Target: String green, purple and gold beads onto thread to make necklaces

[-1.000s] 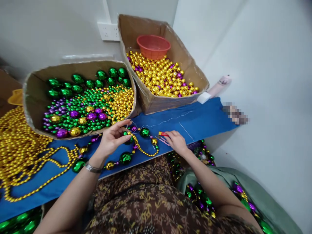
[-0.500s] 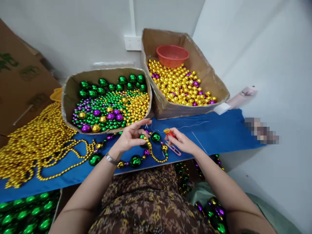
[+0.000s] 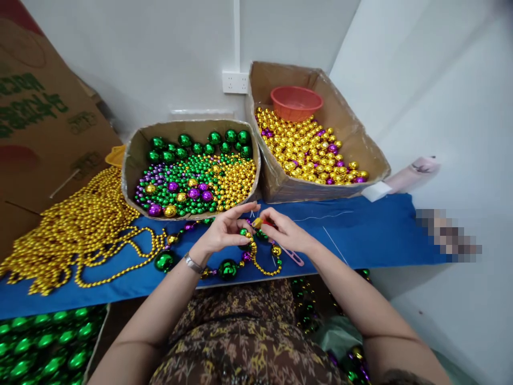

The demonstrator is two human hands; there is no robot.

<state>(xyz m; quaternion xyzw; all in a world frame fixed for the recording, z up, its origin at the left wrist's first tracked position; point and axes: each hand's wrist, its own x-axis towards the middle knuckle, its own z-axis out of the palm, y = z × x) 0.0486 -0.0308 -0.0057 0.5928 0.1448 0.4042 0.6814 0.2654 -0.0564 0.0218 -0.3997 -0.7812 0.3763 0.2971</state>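
My left hand [image 3: 222,234] pinches a strand of green, gold and purple beads [image 3: 228,266] that lies on the blue cloth [image 3: 360,235], its other fingers spread. My right hand [image 3: 286,232] is closed on a small red and yellow tool [image 3: 262,222], held right against the left hand's fingertips. A pink pair of thread snips [image 3: 294,256] lies on the cloth just below my right hand. A thin thread [image 3: 324,217] trails to the right across the cloth.
A cardboard box of green, purple and gold beads [image 3: 192,179] stands behind my hands. A second box [image 3: 316,144] holds gold beads and a red bowl [image 3: 296,101]. A pile of gold bead strands [image 3: 76,235] lies at left. Green beads [image 3: 40,342] fill the lower left.
My right hand has lifted the red and yellow tool off the cloth and brought it left to meet my left hand. The view has shifted left.
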